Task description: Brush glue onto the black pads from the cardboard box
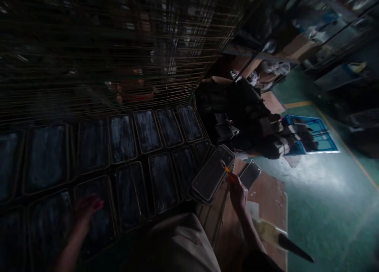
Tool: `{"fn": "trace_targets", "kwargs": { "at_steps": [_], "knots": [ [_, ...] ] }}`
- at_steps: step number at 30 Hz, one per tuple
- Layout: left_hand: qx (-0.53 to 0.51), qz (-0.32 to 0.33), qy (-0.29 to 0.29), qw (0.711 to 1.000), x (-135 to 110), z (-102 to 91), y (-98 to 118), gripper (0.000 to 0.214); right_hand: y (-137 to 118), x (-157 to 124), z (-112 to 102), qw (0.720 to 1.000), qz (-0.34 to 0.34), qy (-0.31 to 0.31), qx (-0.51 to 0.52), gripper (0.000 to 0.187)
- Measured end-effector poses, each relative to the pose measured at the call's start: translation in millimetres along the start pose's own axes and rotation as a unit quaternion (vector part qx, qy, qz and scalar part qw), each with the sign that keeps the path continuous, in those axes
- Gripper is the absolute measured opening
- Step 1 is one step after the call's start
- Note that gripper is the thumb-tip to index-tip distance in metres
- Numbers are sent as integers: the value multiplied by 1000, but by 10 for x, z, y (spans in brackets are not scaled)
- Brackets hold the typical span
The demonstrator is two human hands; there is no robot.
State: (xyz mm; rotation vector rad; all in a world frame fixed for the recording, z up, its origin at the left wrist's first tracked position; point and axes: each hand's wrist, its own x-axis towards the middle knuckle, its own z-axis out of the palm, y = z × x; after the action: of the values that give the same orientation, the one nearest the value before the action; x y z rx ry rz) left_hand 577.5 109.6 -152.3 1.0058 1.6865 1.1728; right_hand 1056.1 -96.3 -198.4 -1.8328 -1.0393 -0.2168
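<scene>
My right hand (237, 191) is closed round a slim brush (226, 168) with an orange-yellow handle. The brush tip points at a dark rounded rectangular panel (211, 175) with a pale rim, which lies on top of others. A smaller similar panel (251, 173) is just right of that hand. Over on the left, my left hand (89, 207) hovers above or touches a dark panel (99, 228) in the front row; which of the two I cannot tell. Motion and dim light smear its fingers. Rows of panels with whitish streaks (122, 137) stretch across the left.
A wire rack (133, 74) rises behind the panels. On the right is a wooden board (266, 193) bearing a pale container and a dark-handled tool (296, 248). Dark bundles (245, 106) and a blue crate (325, 137) sit beyond, on a green floor (334, 201).
</scene>
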Motion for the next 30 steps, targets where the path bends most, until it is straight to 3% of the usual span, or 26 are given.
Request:
{"fn": "trace_targets", "kwargs": {
  "at_steps": [3, 5, 6, 8, 10, 12, 16, 20, 23, 26, 30],
  "knots": [
    [6, -72, -232, 970, -648, 857, -373, 49, 225, 252, -79, 1000, -16, -9, -11, 32],
    [32, -77, -317, 945, -1097, 1517, -559, 48, 355, 419, -125, 999, -24, -20, -28, 33],
    [41, -71, -334, 939, -1290, 1817, -620, 47, 412, 495, -138, 999, -27, -26, -36, 33],
    [61, -39, -310, 948, -1574, 2291, -687, 43, 512, 611, -139, 998, -30, -39, -46, 35],
    [95, -5, -272, 957, -1714, 2579, -715, 34, 594, 649, -109, 996, -39, -60, -48, 35],
    [127, 28, -241, 962, -1753, 2713, -742, 26, 655, 578, -62, 994, -53, -84, -53, 33],
    [149, 61, -207, 965, -1735, 2751, -836, 19, 667, 129, 16, 987, -96, -126, -32, 30],
    [148, 81, -210, 963, -1726, 2746, -931, 23, 484, -440, -6, 975, -119, -185, 20, 28],
    [130, 92, -202, 966, -1716, 2758, -986, 23, 312, -708, -85, 959, -109, -249, 76, 26],
    [134, 98, -176, 970, -1703, 2763, -1007, 23, 242, -756, -151, 936, -76, -302, 165, 24],
    [181, 156, -156, 958, -1702, 2768, -936, 31, 392, -495, -122, 912, -10, -323, 252, 25]
  ]
}}
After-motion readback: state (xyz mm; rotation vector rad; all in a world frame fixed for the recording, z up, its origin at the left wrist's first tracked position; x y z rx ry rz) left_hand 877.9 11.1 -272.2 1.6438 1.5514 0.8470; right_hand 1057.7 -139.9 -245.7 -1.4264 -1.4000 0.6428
